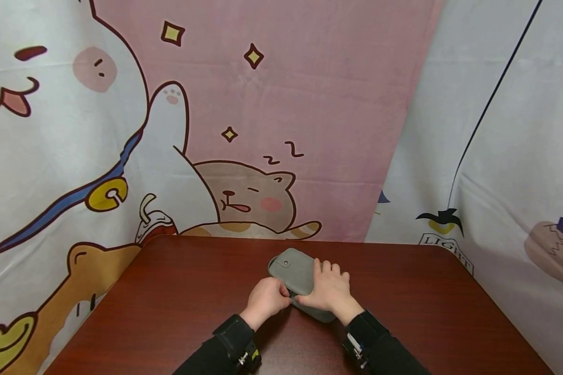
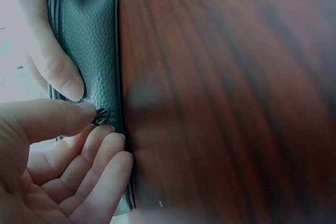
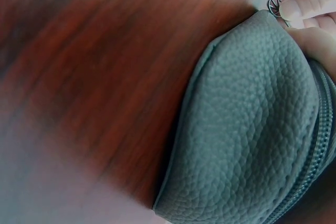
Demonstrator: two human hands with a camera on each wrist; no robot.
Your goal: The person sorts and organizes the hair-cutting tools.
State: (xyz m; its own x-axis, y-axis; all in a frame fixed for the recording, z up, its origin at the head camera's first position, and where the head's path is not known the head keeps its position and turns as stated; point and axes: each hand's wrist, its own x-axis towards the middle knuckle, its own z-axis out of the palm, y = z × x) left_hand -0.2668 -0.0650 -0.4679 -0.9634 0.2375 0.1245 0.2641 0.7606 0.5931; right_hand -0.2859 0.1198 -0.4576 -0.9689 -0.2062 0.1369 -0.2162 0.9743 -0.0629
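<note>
A grey-green pebbled leather zip pouch lies slantwise on the table, with a small snap stud near its far left end. My left hand is at the pouch's near left side. Its thumb and forefinger pinch a round, spoked dark metal zipper pull. My right hand grips the pouch from the right, the thumb on the near side and the fingers spread over the top. The zipper runs along the pouch's edge, its teeth meshed where the right wrist view shows them; part of it is hidden under the right hand.
The reddish-brown wooden table extends to both sides of the pouch. Behind it hangs a cloth backdrop with cartoon animals, reaching down to the table's far edge. Dark cuffs with wrist devices are on both arms.
</note>
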